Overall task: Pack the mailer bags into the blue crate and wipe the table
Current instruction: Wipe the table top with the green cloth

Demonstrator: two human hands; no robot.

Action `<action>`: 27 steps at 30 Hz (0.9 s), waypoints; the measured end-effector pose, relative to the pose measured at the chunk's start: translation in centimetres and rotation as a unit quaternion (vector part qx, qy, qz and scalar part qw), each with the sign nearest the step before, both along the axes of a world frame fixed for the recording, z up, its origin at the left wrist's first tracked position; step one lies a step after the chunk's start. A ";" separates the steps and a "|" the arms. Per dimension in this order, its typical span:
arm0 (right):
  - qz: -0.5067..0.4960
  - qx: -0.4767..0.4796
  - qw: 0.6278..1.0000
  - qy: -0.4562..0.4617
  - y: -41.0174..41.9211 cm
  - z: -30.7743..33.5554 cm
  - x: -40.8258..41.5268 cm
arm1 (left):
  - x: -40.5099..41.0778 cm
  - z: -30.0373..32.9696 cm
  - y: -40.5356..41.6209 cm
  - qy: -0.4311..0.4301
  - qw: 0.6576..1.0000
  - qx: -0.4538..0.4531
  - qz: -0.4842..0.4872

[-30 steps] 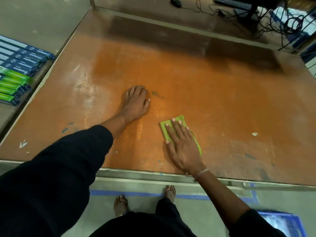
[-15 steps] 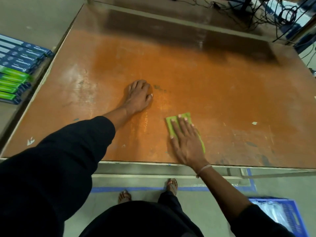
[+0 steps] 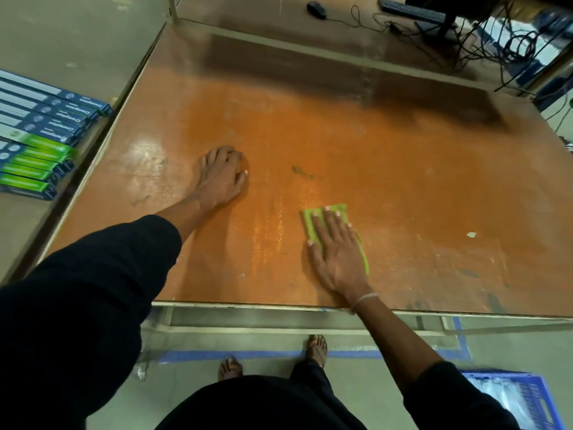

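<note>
My right hand (image 3: 336, 252) lies flat with straight fingers on a green cloth (image 3: 339, 209), pressing it onto the orange table (image 3: 387, 156) near the front edge. Most of the cloth is hidden under the hand. My left hand (image 3: 221, 176) rests on the table to the left of the cloth, fingers loosely curled, holding nothing. The blue crate (image 3: 545, 395) stands on the floor at the bottom right, with clear mailer bags (image 3: 502, 395) inside it.
A stack of blue and green boxes (image 3: 40, 135) lies on a surface left of the table. A small white scrap (image 3: 471, 234) sits on the table to the right. Cables (image 3: 511, 41), a mouse (image 3: 316, 9) and a keyboard (image 3: 409, 9) lie beyond the far edge.
My right hand has slid the green cloth a little to the right along the front of the table. My left hand has stayed planted on the table.
</note>
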State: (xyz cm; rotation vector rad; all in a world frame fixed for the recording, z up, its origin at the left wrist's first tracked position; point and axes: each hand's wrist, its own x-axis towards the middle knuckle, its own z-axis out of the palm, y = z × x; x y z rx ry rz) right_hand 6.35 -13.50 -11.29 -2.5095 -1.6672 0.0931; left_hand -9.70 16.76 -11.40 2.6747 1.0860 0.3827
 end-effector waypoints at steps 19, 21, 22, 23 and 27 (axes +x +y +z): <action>-0.032 -0.015 0.999 0.001 11.1 0.2 3.8 | -0.7 -0.2 0.0 0.004 0.999 0.024 0.023; 0.077 -0.009 0.997 0.012 11.2 0.2 3.2 | -0.8 -0.3 -0.1 0.003 0.999 0.032 0.022; 0.107 -0.012 0.994 0.017 11.2 0.3 3.8 | -0.8 -0.3 -0.1 0.002 0.999 0.032 0.023; 0.112 -0.013 0.993 0.016 11.3 0.3 4.8 | -0.8 -0.2 0.0 0.003 0.999 0.031 0.025; -0.040 -0.018 0.999 -0.009 12.7 0.0 10.5 | -0.5 -0.2 -0.1 0.001 0.999 0.035 0.027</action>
